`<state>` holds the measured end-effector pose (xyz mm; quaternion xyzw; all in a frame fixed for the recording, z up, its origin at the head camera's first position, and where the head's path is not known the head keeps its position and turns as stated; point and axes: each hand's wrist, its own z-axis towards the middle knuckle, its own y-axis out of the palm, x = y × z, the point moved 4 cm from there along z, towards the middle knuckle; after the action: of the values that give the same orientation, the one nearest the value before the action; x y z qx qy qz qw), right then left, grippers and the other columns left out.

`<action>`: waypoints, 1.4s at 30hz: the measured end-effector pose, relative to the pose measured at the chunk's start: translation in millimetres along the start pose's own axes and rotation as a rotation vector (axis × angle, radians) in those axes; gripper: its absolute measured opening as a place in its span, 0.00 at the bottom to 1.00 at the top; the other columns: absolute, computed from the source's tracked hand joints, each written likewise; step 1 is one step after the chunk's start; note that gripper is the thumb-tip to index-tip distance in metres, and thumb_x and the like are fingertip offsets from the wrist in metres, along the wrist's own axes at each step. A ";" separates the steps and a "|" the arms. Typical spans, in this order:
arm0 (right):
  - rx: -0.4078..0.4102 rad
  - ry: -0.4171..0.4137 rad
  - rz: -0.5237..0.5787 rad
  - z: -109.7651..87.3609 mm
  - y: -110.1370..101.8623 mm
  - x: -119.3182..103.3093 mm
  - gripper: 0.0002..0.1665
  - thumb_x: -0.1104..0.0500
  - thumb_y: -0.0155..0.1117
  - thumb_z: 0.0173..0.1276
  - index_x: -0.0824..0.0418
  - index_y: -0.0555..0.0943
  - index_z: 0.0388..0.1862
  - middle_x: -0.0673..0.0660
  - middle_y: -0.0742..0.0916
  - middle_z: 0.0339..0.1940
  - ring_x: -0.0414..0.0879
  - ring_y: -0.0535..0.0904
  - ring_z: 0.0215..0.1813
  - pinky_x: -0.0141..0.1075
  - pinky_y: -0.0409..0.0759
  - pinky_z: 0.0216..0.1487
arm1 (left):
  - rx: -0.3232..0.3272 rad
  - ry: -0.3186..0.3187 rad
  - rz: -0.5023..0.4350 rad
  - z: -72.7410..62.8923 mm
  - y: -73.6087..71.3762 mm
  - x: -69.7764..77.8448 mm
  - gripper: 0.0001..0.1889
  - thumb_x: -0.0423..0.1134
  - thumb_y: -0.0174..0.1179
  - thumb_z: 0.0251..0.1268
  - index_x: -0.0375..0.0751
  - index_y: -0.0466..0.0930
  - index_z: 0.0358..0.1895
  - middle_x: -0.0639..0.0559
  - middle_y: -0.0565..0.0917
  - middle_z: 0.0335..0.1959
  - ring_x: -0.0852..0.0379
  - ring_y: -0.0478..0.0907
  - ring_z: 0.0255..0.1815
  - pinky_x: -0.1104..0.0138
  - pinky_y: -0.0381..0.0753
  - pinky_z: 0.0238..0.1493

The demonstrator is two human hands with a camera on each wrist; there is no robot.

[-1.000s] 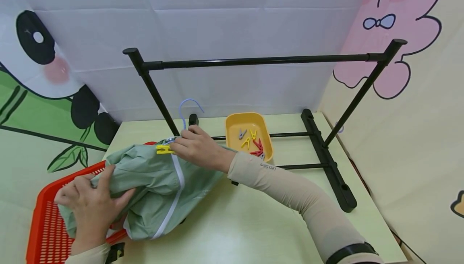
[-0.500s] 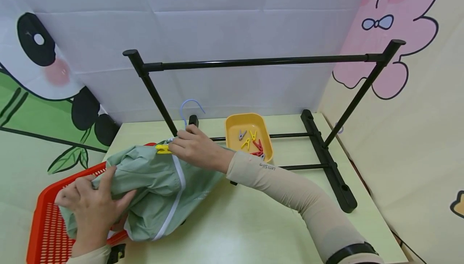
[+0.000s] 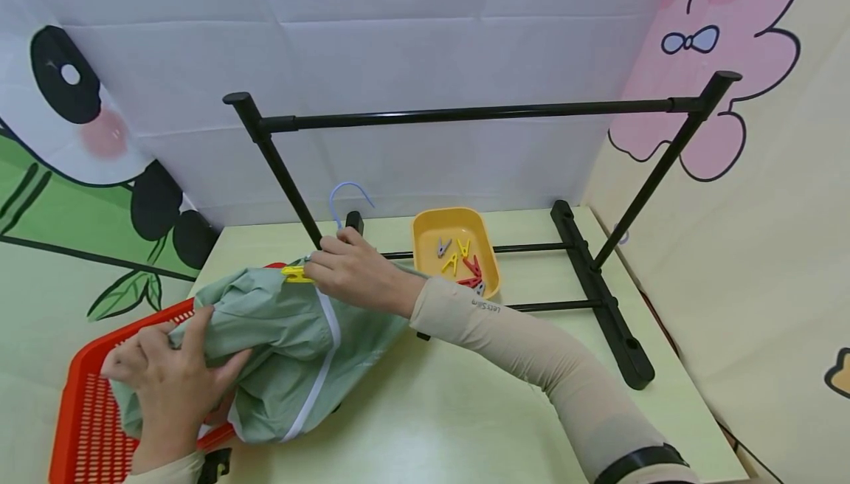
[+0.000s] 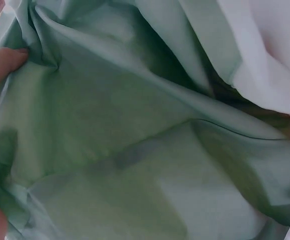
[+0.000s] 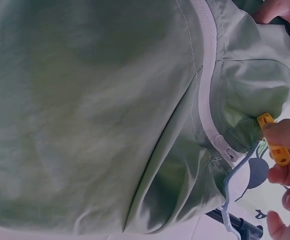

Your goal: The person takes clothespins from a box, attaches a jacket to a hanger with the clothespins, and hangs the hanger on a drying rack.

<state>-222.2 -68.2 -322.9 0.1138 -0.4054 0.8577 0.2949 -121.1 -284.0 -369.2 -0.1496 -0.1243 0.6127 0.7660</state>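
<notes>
A green jacket with a white zipper lies bunched over a red basket and the tabletop. My left hand grips the jacket's left part, thumb spread over the cloth. At the collar, my right hand pinches a yellow clothespin between thumb and fingers. In the right wrist view, the clothespin lies right at the collar's edge, beside the zipper pull. A pale blue hanger shows its hook above the right hand; most of its body is hidden inside the jacket.
The red basket stands at the left under the jacket. A black rack spans the table, its top bar beyond the hands. Behind the right forearm, a yellow tray holds several clothespins. A printed cloth backdrop hangs behind.
My right hand and the yellow clothespin have shifted very slightly left along the collar. My left hand keeps its grip on the jacket.
</notes>
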 end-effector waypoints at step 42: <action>-0.004 0.116 0.081 -15.5 -1.4 13.7 0.20 0.40 0.66 0.66 0.49 0.87 0.50 0.43 0.87 0.40 0.43 0.70 0.40 0.46 0.64 0.54 | -0.078 -0.050 -0.031 -5.7 3.7 -7.0 0.40 0.76 0.42 0.63 0.43 0.74 0.56 0.25 0.60 0.32 0.28 0.54 0.34 0.35 0.45 0.38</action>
<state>-231.6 -50.0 -326.0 0.0468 -0.3934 0.8734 0.2831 -123.8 -290.5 -375.9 -0.1619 -0.1696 0.5991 0.7656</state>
